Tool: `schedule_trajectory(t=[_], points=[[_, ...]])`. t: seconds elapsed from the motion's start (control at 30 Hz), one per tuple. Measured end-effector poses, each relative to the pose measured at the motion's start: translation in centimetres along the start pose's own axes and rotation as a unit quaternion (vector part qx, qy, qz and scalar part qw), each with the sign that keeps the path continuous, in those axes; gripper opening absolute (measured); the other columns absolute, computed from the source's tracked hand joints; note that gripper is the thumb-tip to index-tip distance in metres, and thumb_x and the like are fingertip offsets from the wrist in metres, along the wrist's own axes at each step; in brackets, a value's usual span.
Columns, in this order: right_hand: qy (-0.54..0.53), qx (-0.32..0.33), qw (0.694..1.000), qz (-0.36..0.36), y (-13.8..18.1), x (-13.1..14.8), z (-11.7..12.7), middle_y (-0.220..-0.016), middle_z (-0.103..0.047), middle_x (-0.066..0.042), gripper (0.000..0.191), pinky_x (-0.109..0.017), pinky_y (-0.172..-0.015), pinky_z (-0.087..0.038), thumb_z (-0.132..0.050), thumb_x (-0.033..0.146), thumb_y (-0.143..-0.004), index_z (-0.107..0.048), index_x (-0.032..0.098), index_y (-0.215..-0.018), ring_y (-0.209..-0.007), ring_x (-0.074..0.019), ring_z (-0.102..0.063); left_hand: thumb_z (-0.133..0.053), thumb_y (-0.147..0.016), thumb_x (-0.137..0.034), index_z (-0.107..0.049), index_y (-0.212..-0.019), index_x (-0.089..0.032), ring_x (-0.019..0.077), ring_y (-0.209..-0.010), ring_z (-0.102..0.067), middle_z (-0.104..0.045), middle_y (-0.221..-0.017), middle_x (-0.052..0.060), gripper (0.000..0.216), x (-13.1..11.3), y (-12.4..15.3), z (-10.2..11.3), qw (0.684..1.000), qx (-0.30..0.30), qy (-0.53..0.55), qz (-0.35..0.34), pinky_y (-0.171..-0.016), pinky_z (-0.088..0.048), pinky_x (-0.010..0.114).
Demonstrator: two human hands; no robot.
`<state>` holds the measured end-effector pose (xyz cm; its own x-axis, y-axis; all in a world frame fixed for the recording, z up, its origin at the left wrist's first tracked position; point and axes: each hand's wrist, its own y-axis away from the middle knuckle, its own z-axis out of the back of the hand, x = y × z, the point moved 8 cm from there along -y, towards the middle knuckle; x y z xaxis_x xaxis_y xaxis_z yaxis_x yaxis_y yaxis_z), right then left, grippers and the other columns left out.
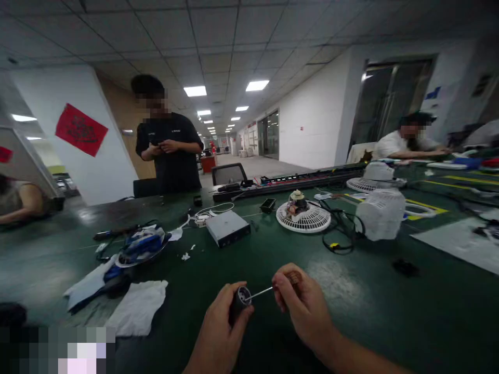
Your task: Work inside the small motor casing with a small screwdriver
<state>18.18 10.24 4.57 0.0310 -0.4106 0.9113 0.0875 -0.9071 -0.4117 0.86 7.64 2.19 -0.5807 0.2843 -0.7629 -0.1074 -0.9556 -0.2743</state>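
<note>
In the head view my left hand (220, 324) is closed around a dark cylindrical part (242, 298), whose open round end faces right and shows some inner detail. My right hand (302, 304) is closed on the handle of a screwdriver (260, 293); fingers cover most of that handle. The thin metal shaft runs left, and its tip reaches into the open end of the cylinder. Whether the tip sits on a screw I cannot tell. Both hands are above the green table (280, 259), near its front edge.
Ahead lie a silver drive box (228, 227), a white fan grille with a motor (303, 215), black cables (345, 228) and a white housing (381, 214). To the left are a crumpled white cloth (138, 307) and a dish with blue items (144, 241). A person (169, 145) stands across the table.
</note>
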Motion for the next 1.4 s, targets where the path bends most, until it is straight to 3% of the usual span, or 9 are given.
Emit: schedule_trajectory(t=[0.23, 0.4, 0.57, 0.73, 0.83, 1.03, 1.2, 1.4], points=[[-0.070, -0.036, 0.996, -0.042, -1.1, -0.7, 0.6, -0.057, -0.056, 0.003, 0.050, -0.020, -0.040, -0.045, -0.064, 0.067, -0.089, -0.058, 0.019, -0.080, -0.046, -0.0114, -0.053, -0.060, -0.092, -0.023, -0.066, -0.121, -0.027, 0.0220, -0.090, -0.066, -0.066, -0.103, 0.005, 0.030, -1.2, 0.5, 0.7, 0.997, -0.003, -0.054, -0.047, -0.077, -0.054, 0.033], [-0.070, 0.002, 0.996, -0.056, -1.2, -1.3, 0.1, -0.053, -0.054, 0.004, 0.049, -0.019, -0.039, -0.043, -0.062, 0.066, -0.091, -0.058, 0.019, -0.079, -0.044, -0.0107, -0.051, -0.061, -0.093, -0.031, -0.067, -0.117, -0.025, 0.0218, -0.082, -0.067, -0.068, -0.101, 0.005, 0.025, -1.1, 0.3, 1.2, 0.996, -0.045, -0.076, -0.015, -0.069, -0.054, 0.032], [0.019, 0.036, 0.999, 0.032, -0.6, 0.7, 0.0, -0.061, -0.063, 0.001, 0.031, -0.022, -0.048, -0.049, -0.057, 0.045, -0.100, -0.062, 0.019, -0.084, -0.051, -0.0131, -0.060, -0.060, -0.093, -0.037, -0.067, -0.119, -0.022, 0.0251, -0.092, -0.069, -0.072, -0.106, 0.007, 0.031, -0.5, 0.3, 0.9, 0.998, -0.038, -0.050, 0.007, -0.081, -0.055, 0.037], [0.112, 0.035, 0.977, 0.176, 0.8, 3.8, -0.2, -0.070, -0.067, 0.000, 0.014, -0.024, -0.058, -0.051, -0.062, 0.027, -0.097, -0.068, 0.020, -0.086, -0.060, -0.0140, -0.065, -0.055, -0.095, -0.044, -0.064, -0.123, -0.019, 0.0272, -0.095, -0.070, -0.074, -0.107, 0.010, 0.038, 0.8, 0.3, 1.2, 0.995, -0.050, -0.004, 0.083, -0.084, -0.055, 0.041], [0.065, 0.001, 0.987, 0.149, 0.8, 3.4, 0.3, -0.068, -0.065, 0.001, 0.019, -0.022, -0.054, -0.049, -0.057, 0.029, -0.100, -0.064, 0.020, -0.085, -0.056, -0.0128, -0.063, -0.061, -0.092, -0.039, -0.066, -0.118, -0.020, 0.0263, -0.095, -0.069, -0.073, -0.107, 0.008, 0.032, 0.3, 0.2, 1.1, 0.997, -0.046, 0.006, 0.065, -0.085, -0.054, 0.040], [0.056, -0.001, 0.994, 0.089, 0.2, 2.4, 0.4, -0.058, -0.054, 0.004, 0.030, -0.021, -0.046, -0.041, -0.055, 0.039, -0.101, -0.058, 0.020, -0.079, -0.048, -0.0118, -0.053, -0.066, -0.089, -0.032, -0.069, -0.109, -0.024, 0.0242, -0.088, -0.068, -0.071, -0.099, 0.005, 0.022, -0.9, 0.3, 1.9, 0.997, -0.081, -0.014, 0.013, -0.080, -0.055, 0.037], [0.048, 0.073, 0.993, 0.074, 0.3, 2.1, -0.4, -0.060, -0.059, 0.002, 0.028, -0.022, -0.049, -0.044, -0.054, 0.039, -0.101, -0.060, 0.019, -0.082, -0.050, -0.0128, -0.057, -0.064, -0.090, -0.026, -0.070, -0.115, -0.027, 0.0235, -0.092, -0.067, -0.069, -0.106, 0.005, 0.026, -1.1, 0.2, 1.8, 0.998, -0.037, -0.034, -0.027, -0.072, -0.056, 0.032], [0.068, 0.014, 0.994, 0.089, 0.0, 2.3, 0.5, -0.056, -0.053, 0.004, 0.030, -0.022, -0.045, -0.040, -0.055, 0.037, -0.101, -0.058, 0.020, -0.078, -0.046, -0.0113, -0.051, -0.063, -0.093, -0.026, -0.068, -0.119, -0.031, 0.0228, -0.095, -0.066, -0.067, -0.106, 0.003, 0.027, -1.3, 0.4, 1.3, 0.998, -0.024, -0.040, -0.048, -0.081, -0.057, 0.034]])
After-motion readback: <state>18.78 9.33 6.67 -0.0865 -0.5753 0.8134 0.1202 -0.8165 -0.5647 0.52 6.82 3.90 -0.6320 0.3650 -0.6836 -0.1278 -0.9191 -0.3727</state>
